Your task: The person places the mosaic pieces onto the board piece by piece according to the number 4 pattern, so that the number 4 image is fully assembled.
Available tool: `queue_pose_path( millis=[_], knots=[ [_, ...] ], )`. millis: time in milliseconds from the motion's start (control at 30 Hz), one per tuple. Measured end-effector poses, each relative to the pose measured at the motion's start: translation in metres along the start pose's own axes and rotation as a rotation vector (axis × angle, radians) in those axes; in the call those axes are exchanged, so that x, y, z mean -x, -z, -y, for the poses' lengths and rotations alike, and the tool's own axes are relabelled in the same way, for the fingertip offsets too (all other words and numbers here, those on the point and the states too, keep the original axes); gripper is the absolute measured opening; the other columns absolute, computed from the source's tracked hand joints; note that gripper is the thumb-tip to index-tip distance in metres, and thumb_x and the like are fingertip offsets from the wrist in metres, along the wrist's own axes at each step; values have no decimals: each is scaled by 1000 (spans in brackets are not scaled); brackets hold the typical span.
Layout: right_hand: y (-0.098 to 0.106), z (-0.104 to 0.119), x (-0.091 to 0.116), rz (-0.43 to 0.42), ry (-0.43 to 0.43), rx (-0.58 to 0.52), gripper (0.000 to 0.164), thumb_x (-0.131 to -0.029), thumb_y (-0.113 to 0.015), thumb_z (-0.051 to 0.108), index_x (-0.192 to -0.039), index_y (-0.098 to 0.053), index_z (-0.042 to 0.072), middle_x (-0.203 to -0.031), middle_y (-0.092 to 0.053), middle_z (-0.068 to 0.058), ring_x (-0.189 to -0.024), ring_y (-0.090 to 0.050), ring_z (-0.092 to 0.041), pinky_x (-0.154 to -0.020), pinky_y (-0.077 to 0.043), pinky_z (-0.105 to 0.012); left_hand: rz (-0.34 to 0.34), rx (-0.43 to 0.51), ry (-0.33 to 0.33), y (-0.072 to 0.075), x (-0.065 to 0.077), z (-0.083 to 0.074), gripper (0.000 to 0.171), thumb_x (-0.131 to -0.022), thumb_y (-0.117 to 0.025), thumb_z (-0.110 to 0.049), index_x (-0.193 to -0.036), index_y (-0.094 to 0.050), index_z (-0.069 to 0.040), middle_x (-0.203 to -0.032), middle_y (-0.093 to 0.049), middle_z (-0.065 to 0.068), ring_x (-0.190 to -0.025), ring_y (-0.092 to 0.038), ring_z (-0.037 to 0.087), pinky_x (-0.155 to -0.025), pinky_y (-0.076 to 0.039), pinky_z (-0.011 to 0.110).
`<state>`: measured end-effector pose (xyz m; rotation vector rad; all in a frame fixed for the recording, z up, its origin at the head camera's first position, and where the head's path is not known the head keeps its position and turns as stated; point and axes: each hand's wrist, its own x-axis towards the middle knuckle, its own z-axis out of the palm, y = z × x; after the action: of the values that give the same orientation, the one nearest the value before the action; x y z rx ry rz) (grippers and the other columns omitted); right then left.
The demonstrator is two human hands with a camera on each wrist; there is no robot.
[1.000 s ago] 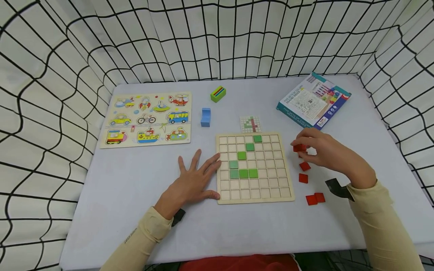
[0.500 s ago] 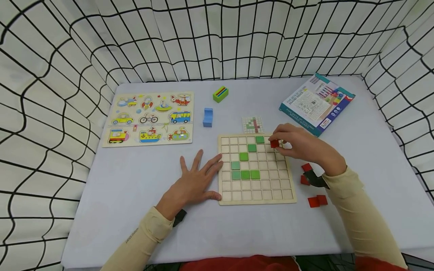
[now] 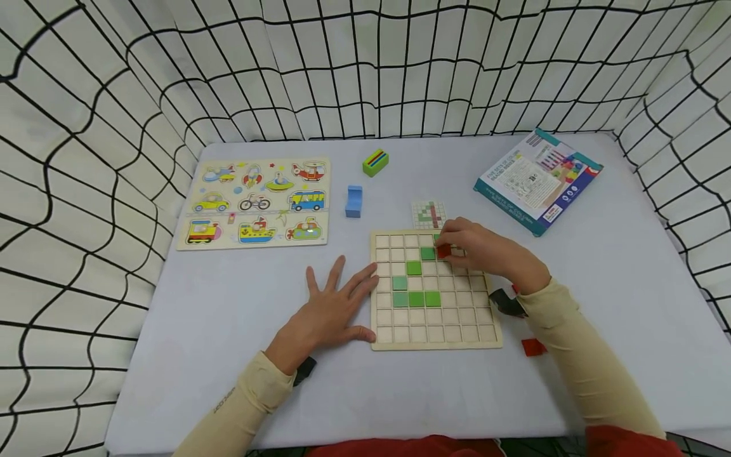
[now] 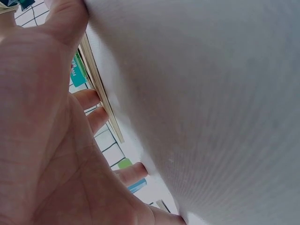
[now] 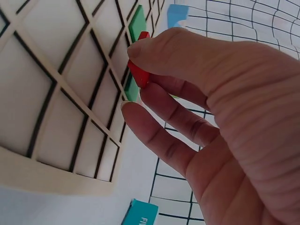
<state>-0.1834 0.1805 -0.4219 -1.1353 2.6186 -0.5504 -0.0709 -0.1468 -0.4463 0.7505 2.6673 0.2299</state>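
Note:
Between thumb and fingers, my right hand [image 3: 488, 254] pinches a red square tile [image 3: 443, 252] over the upper part of a wooden grid board [image 3: 436, 346]. In the right wrist view the red tile [image 5: 139, 74] is tilted close to the grid, beside green tiles [image 5: 137, 23]. Several green tiles [image 3: 414, 268] sit in the board's cells, in a diagonal and a short row. My left hand [image 3: 325, 317] lies spread on the table, fingertips and thumb at the board's left edge. A small printed pattern card [image 3: 429, 215] lies just behind the board.
Loose red tiles [image 3: 533, 347] lie right of the board, partly hidden under my right forearm. A picture puzzle board [image 3: 254, 203] is at the left. A blue block [image 3: 354, 202], a green striped block [image 3: 375, 163] and a box [image 3: 538, 182] lie farther back. Black netting surrounds the table.
My right hand has carried the red tile leftward from the loose tiles at the right, onto the board's upper part beside a green tile. The left hand has stayed at the board's edge.

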Motion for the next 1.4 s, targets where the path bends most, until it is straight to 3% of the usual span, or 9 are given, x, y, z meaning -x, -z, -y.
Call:
queue_pose_path(
  millis=[800, 1067, 1400],
  knots=[
    [-7, -3, 1, -25, 15, 17, 24, -93, -82, 4, -116, -79, 3, -115, -71, -14, -98, -64, -25, -86, -63, -41, -4, -41, 7, -1, -1, 0, 107, -87, -72, -72, -170, -29, -20, -182, -17, -1, -163, -12, 57, -109, -16, 95],
    [9, -7, 36, -74, -91, 29, 28, -92, -83, 6, -120, -78, 4, -120, -71, -13, -107, -66, -28, -91, -64, -45, -4, -40, -3, 0, 0, -2, 106, -87, -73, -71, -169, -30, -19, -181, -18, 0, -163, -12, 57, -109, -17, 95],
    [39, -12, 85, -115, -204, 53, 31, -92, -83, 6, -123, -77, 5, -121, -71, -14, -108, -67, -29, -86, -65, -48, -1, -40, 2, 0, 0, -2, 105, -88, -73, -70, -169, -30, -19, -181, -18, 0, -163, -11, 57, -109, -17, 95]
  ],
)
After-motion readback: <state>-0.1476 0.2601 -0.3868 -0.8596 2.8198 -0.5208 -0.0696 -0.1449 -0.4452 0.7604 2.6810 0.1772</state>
